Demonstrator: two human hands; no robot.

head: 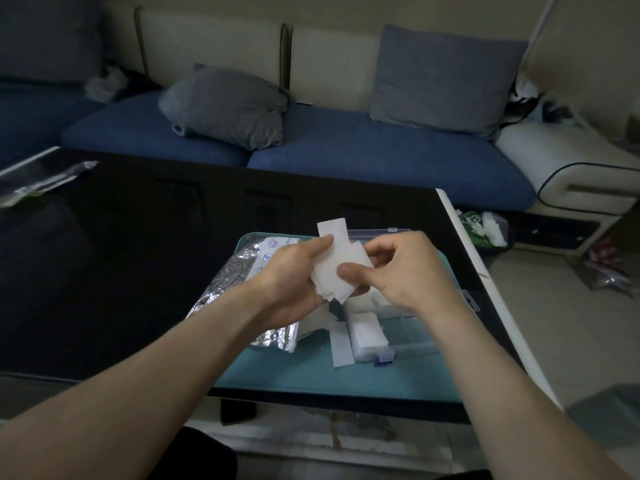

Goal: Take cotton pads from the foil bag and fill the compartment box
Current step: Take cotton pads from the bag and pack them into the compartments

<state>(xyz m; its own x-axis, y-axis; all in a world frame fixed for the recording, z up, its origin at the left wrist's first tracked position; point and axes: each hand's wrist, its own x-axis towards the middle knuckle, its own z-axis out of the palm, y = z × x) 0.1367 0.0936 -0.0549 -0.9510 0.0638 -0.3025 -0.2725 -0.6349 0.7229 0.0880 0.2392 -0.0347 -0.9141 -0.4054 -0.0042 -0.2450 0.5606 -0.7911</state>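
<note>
Both hands, left hand (294,275) and right hand (398,268), pinch a stack of white cotton pads (337,268) above the clear plastic compartment box (408,327), partly filled along the teal tray's (311,375) right edge; filling appears unfinished.

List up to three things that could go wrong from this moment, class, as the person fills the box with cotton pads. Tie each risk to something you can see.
1. The stack of pads sits fanned and uneven between the left hand and right hand; one pad sticks up, so loose ones may slip from the grip.
2. A loose pad already lies on the teal tray outside the compartment box; more may stray.
3. The foil bag lies under the left forearm and could be dragged.
</note>
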